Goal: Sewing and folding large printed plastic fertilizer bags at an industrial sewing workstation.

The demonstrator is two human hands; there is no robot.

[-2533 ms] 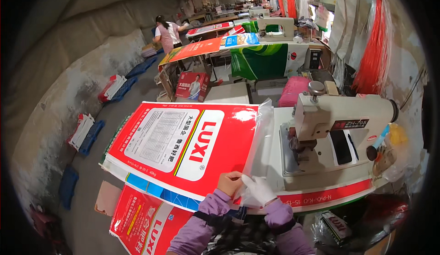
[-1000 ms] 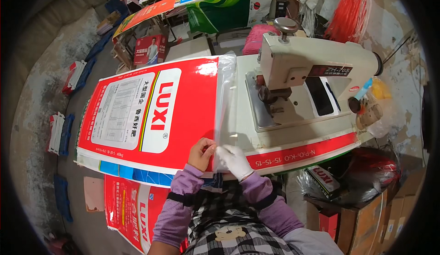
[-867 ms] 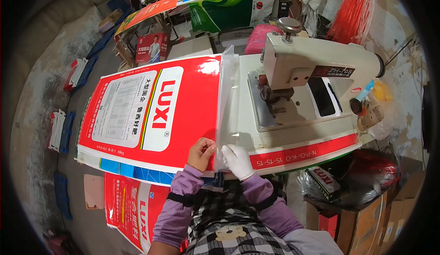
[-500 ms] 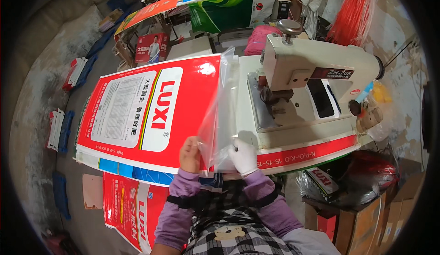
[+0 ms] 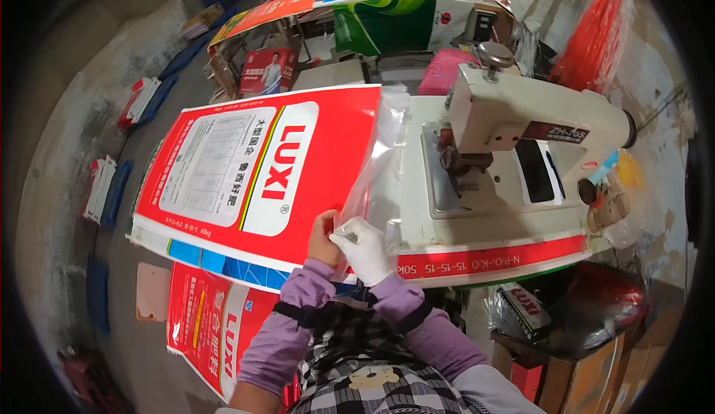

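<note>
From here I have the pale worktop (image 5: 411,162) across the middle. The printed red bag (image 5: 339,138) lies flat on a stack at its left, and the sewing machine (image 5: 495,109) stands at its right. Between them, clear film (image 5: 381,146) juts, creased, from the bag's right edge. My gloved right hand (image 5: 365,252) has its fingers narrow, pinching the film's near end. My bare left hand (image 5: 322,239) is just beside it, fingertips partly hidden, so I cannot tell what they hold. I'd keep the pinch light, draw evenly and leave the bag flat; thin film probably creases easily.
</note>
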